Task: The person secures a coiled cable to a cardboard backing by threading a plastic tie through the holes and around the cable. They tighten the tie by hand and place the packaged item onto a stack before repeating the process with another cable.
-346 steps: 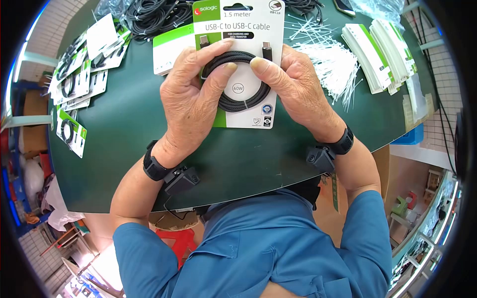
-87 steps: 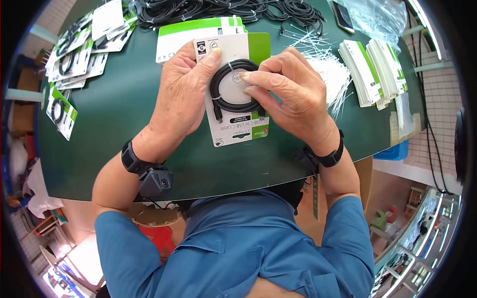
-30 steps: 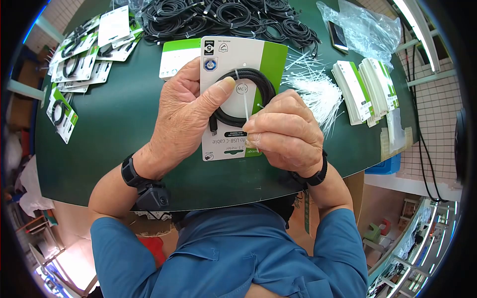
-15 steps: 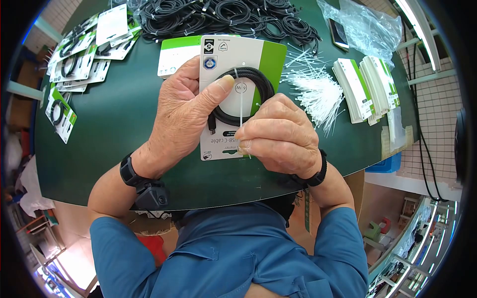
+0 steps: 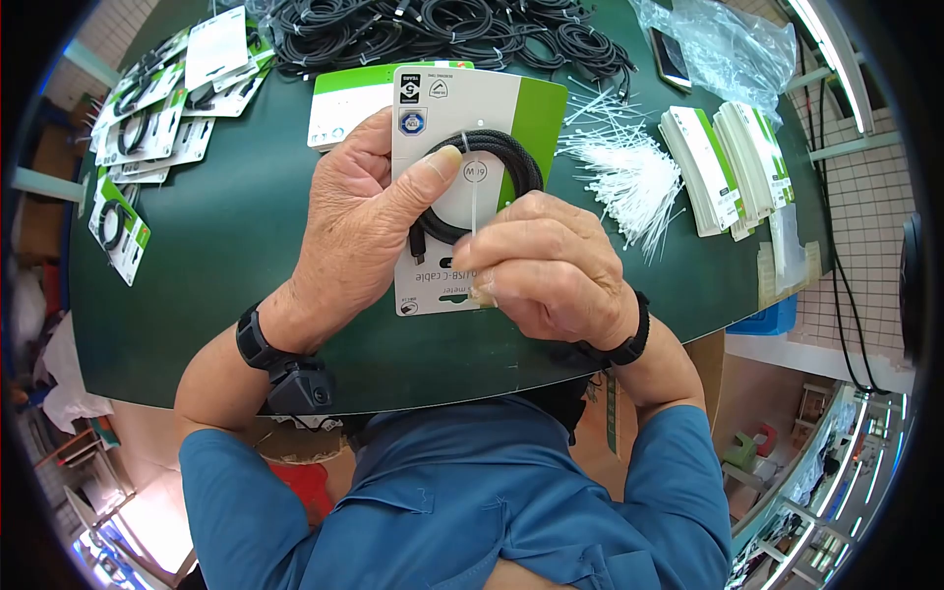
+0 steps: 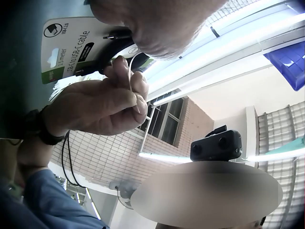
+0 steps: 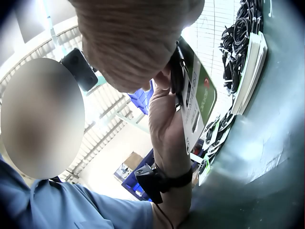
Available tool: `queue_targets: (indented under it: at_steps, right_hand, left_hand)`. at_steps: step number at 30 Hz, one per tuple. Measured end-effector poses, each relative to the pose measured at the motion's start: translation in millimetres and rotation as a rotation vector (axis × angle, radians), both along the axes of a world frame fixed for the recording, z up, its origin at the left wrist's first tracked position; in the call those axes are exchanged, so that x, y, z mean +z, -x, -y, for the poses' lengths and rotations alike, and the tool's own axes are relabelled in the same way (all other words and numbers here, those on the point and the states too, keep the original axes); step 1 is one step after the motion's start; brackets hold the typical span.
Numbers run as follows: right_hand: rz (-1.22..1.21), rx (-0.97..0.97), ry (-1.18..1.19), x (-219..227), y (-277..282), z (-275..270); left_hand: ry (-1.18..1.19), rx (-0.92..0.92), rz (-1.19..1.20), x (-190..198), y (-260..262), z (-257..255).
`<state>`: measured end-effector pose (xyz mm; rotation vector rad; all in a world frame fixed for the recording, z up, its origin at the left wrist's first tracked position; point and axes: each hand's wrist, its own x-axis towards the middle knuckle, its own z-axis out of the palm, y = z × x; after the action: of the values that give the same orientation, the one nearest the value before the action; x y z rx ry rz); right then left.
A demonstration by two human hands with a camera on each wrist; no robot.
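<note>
In the head view, the left hand [image 5: 369, 221] grips a white and green card [image 5: 539, 108] by its left edge, thumb on a coiled black cable [image 5: 516, 155]. The card's printing is upside down in that view. A thin white tie [image 5: 474, 202] runs from the top of the coil down over the card, and the right hand [image 5: 551, 265] pinches its lower end between thumb and fingers. The left wrist view shows the right hand [image 6: 102, 105] pinching the bent tie [image 6: 129, 71] beside the card [image 6: 57, 45].
Piled black cables [image 5: 452, 29] lie at the back. Loose white ties [image 5: 629, 182], stacked cards [image 5: 700, 162], a phone [image 5: 670, 57] and clear plastic [image 5: 742, 59] are on the right. Carded cables [image 5: 162, 123] overlap at the left, and more cards [image 5: 339, 103] lie behind the left hand.
The card was turned upside down since the first frame, and the right hand took hold of the tie. Lately that hand has shifted slightly left while the left hand's grip stays nearly the same.
</note>
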<state>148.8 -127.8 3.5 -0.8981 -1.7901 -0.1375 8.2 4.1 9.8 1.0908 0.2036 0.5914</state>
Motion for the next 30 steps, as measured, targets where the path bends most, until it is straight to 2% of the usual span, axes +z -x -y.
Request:
queue_targets:
  at_steps: [4,9,17,21,23,25,27,29,30]
  right_hand:
    - [-0.036,-0.079,0.029,-2.0,2.8,0.9]
    - [0.127,-0.172,0.018,-2.5,-4.1,0.4]
    - [0.132,-0.186,0.064,0.1,-9.2,0.3]
    - [-0.056,-0.254,-0.006,-1.1,-6.5,0.4]
    - [-0.447,-0.298,0.034,-5.5,-4.6,2.7]
    - [-0.409,-0.305,0.026,-1.9,-14.8,1.7]
    - [-0.251,-0.438,0.074,1.4,-20.4,3.5]
    - [-0.243,-0.425,0.101,4.0,-23.4,2.1]
    - [-0.153,-0.437,0.076,5.0,-25.8,0.8]
  left_hand:
    - [-0.03,-0.008,-0.028,-5.3,0.2,2.3]
    - [-0.02,-0.001,-0.026,-8.4,-0.7,5.1]
    - [-0.087,0.003,-0.072,-13.7,0.7,5.8]
    - [-0.087,-0.005,-0.069,-18.3,-1.5,13.8]
    - [-0.096,0.006,-0.055,-18.8,-1.5,18.0]
    - [-0.1,-0.017,-0.082,-18.0,-0.6,20.4]
    - [-0.101,-0.018,-0.083,-19.2,-0.4,21.8]
    - [-0.1,-0.018,-0.081,-20.2,-1.1,22.2]
    - [-0.1,-0.018,-0.084,-20.4,-1.1,21.8]
